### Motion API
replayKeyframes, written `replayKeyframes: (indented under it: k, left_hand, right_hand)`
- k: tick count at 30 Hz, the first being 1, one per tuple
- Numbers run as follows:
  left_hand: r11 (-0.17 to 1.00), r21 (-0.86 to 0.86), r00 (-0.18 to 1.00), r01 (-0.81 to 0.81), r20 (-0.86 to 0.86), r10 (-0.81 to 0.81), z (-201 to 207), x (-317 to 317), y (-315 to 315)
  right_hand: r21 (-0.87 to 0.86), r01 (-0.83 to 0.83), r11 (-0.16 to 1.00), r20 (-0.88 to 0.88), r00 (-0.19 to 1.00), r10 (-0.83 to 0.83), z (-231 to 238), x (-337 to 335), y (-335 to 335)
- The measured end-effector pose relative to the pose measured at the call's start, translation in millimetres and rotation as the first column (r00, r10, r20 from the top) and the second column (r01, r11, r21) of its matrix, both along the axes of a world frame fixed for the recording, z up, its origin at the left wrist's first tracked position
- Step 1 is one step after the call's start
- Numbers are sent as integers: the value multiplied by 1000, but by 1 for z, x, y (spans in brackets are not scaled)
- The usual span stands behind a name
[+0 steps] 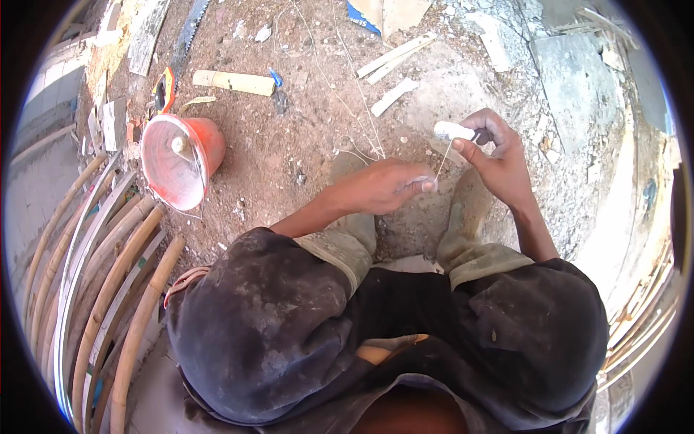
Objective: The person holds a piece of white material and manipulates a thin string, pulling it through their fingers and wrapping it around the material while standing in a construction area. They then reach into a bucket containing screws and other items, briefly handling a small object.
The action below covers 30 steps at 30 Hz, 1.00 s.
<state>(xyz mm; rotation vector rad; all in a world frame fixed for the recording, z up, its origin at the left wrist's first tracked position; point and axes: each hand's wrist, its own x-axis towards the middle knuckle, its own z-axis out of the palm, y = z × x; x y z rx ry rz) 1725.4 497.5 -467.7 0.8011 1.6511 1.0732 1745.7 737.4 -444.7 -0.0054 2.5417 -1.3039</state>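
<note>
My right hand [500,153] is closed around a small bundle of white string [452,131], pinched between thumb and fingers. From it a taut length of white string [444,158] runs down to my left hand [394,186]. The fingers of my left hand are curled, and its thumb presses the string against them. More loose string [354,81] trails over the dirt ground from beside my left hand toward the far side. Both hands are above the ground in front of my knees.
An orange bucket [210,145] lies tilted to the left, with a round-ended piece inside. Behind it are a saw [168,90] with an orange handle and a split bamboo piece [235,82]. Bamboo poles [134,329] fill the near left. Wood strips [394,58] lie ahead.
</note>
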Motion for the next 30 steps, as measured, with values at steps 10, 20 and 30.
replayKeyframes:
  k: [10,20,30]
  left_hand:
    - [985,-31,710,-172,-697,103,-42,-73,-28]
    - [974,-208,578,-85,-807,-122,-57,-105,-48]
    - [760,-158,392,-630,-910,135,-37,-170,-219]
  right_hand:
    - [-937,296,187,326,932,161,-30,17,18]
    - [-912,393,116,405,907,116,-26,26,40]
    - [-930,325,174,254,908,-334,-33,45,168]
